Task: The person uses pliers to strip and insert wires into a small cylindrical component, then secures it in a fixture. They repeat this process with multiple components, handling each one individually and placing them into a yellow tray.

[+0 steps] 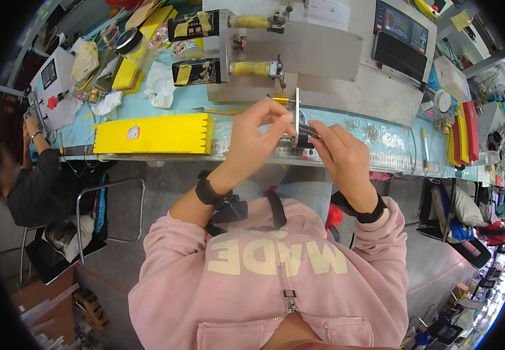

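At the front of the machine, an upright metal plate (297, 116) stands between my hands. A yellow spool-like cylinder (281, 100) sits on its left side and a black round part (305, 141) on its right. My left hand (254, 131) has its thumb and forefinger brought together against the left face of the plate. Whatever may lie between those fingertips is too small to make out. Dark metal tweezers (309, 130) are in my right hand (344, 151), their tips at the plate's right side.
Beyond my hands is a steel machine bed (314, 89) with two yellow-wrapped spindles (251, 68) and a control panel (401, 30). A yellow folded-card block (152, 134) lies left, with a pointed tool (219, 111) behind it. Fine wire pieces (370, 131) lie right. A co-worker (33, 188) sits far left.
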The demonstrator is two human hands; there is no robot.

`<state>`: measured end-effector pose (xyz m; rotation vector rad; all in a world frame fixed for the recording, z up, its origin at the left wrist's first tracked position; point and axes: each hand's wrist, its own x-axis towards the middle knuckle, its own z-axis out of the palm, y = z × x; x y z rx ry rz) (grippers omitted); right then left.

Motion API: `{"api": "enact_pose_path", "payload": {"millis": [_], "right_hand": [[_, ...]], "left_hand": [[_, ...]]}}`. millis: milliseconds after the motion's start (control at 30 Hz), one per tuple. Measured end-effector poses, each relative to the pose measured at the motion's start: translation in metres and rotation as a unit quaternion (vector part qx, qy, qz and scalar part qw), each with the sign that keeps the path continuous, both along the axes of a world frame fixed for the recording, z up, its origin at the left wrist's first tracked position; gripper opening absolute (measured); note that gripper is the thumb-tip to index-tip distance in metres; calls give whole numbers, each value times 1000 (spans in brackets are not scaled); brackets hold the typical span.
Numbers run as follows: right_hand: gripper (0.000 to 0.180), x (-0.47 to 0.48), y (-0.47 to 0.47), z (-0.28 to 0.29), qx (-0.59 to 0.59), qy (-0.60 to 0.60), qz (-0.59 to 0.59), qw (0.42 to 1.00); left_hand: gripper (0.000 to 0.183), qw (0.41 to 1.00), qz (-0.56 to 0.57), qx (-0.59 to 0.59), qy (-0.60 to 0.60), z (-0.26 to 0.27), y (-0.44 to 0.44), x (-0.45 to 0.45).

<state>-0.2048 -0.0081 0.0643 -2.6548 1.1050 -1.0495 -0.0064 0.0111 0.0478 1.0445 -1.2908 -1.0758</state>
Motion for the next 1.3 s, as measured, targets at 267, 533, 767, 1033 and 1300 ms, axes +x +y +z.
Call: {"api": "enact_pose_path", "payload": {"millis": [267,533,767,1033,1300], "right_hand": [[27,7,-1,-7,-1,0,0,1000],[25,9,-2,-8,3,-7,2,1000],[26,9,0,-9,2,-2,-3,1000],[18,13,-4,12,433,-217,-21,875],[7,14,-3,2,392,-208,19,896]], "left_hand": [[9,1000,1,-9,17,-4,-1,-2],[7,1000,0,-6,21,-5,-1,-3],[8,1000,-4,-4,13,-5,-2,-3],[6,992,43,-91,-75,-10,1,-6],[7,971,61,-156,-168,-14,1,-8]]}}
